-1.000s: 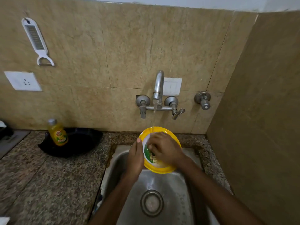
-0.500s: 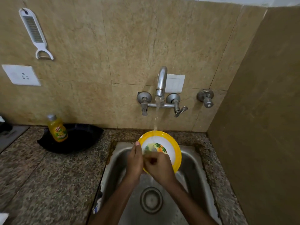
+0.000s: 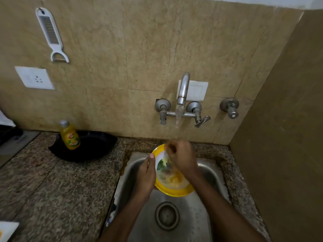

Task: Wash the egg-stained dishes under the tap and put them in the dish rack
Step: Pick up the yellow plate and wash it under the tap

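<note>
Change, left side: the left hand holds the same grip on the left rim of the plate as half a second ago. The plate stays over the sink, tilted, with its face toward the person.

Change, right side: the right hand has moved from the plate's lower edge to its upper part, directly under the water falling from the tap. A second ago it lay over the plate's centre. This travel indicates a rubbing stroke across the whole face. The washing step is judged to be in progress and not finished: a yellowish film is visible on the lower half of the plate.

Fingers, left hand: the thumb presses on the front of the rim. The other fingers pass behind the plate and are hidden. The grip is narrow and clamps the rim.

Fingers, right hand: the fingers are curled in tight and bear on the plate's upper face. No sponge or pad shows in them.

Surroundings: a bottle stands at the edge of a black pan on the bench, well apart from the sink. The drain lies below the plate. No dish rack is in view, so the placing step is judged to require a turn away from the sink.
</note>
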